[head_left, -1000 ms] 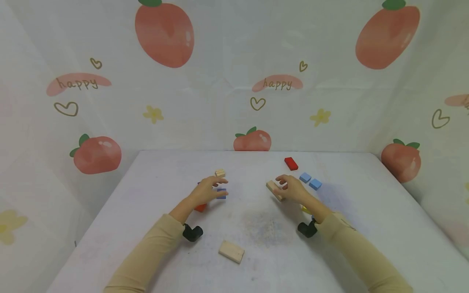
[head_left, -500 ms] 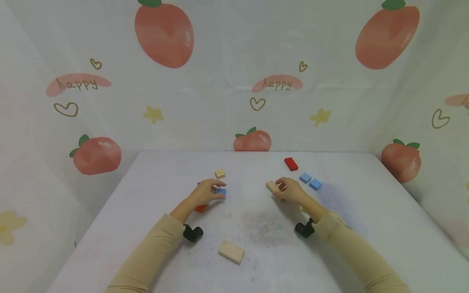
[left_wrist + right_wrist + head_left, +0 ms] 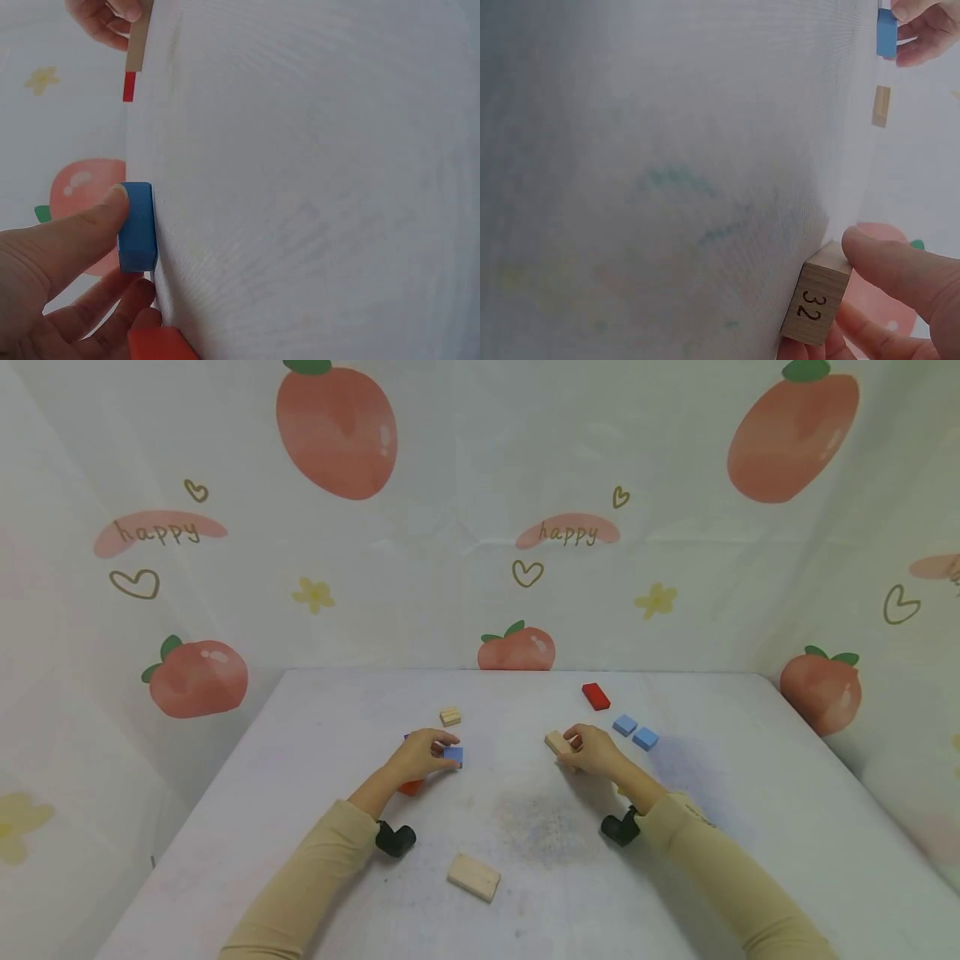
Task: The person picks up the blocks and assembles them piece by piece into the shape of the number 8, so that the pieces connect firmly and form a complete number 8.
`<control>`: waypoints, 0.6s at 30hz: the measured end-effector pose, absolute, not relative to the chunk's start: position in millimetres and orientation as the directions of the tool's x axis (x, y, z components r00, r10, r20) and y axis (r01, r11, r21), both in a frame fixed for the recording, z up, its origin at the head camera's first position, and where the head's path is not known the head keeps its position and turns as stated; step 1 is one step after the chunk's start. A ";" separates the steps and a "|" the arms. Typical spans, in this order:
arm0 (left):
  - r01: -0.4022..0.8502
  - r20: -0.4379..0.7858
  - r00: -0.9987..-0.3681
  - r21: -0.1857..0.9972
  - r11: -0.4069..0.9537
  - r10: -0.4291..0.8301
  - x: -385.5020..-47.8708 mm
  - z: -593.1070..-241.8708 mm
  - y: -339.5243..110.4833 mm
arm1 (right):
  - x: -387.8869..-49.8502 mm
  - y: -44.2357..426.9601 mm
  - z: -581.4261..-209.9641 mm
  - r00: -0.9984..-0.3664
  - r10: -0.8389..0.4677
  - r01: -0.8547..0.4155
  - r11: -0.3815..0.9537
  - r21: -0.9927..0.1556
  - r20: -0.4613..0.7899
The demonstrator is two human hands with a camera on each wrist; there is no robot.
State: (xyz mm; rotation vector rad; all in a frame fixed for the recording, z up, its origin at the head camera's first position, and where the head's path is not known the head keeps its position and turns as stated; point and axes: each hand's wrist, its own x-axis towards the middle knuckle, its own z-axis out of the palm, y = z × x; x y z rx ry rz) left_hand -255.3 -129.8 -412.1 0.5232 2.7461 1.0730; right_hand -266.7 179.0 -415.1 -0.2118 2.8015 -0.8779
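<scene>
At the left, my left hand pinches a small blue block resting on the table. The left wrist view shows the thumb on one side of that blue block, the other fingers curled on its far side. An orange-red block lies beneath the wrist, partly hidden. Right of centre, my right hand grips a plain wooden block between thumb and fingers. Up close in the right wrist view, the wooden block bears the number 32 on its end and lies low against the table.
A grooved wooden block lies beyond my left hand. Two light-blue blocks and a red block lie beyond my right hand. A flat wooden block sits near the front. A yellow piece shows partly under the right forearm.
My left hand has lowered slightly and its fingers have come together on the blue block. The right hand has moved a little left and its fingers have drawn in on the wooden block.
</scene>
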 end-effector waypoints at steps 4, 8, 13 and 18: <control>0.256 -0.014 -0.932 0.680 0.687 0.361 -254.7 -412.5 -129.0 | -266.2 178.1 -413.7 -0.970 -0.186 -0.063 0.813 -0.579 -0.156; 0.256 -0.013 -0.934 0.672 0.695 0.357 -254.4 -412.8 -128.4 | -265.2 177.2 -412.3 -0.969 -0.187 -0.060 0.811 -0.582 -0.161; 0.261 -0.009 -0.935 0.662 0.702 0.356 -254.8 -413.7 -128.5 | -265.3 176.5 -411.7 -0.966 -0.193 -0.060 0.813 -0.579 -0.171; 0.267 -0.005 -0.934 0.656 0.706 0.358 -255.2 -414.9 -128.4 | -264.6 176.5 -409.9 -0.963 -0.228 -0.106 0.807 -0.581 -0.141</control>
